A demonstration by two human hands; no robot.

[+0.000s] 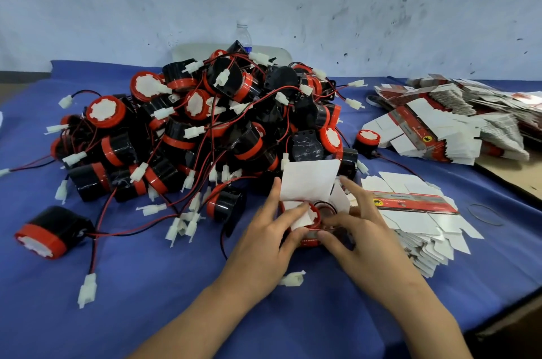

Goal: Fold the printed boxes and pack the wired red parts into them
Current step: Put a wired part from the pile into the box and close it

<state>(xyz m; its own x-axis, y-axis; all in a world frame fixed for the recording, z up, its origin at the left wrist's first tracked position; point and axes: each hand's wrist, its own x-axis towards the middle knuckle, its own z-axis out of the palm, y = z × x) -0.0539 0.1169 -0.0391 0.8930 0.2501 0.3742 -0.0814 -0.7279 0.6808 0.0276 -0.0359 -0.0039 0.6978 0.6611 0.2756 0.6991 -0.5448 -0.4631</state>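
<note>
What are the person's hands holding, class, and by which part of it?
Both hold one open printed box near its mouth: the left hand grips its left side and the right hand grips its right side.

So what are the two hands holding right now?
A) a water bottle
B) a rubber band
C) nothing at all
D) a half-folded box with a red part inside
D: the left hand and the right hand both grip a printed box with its white flap standing up, and a red part sits inside it.
</note>
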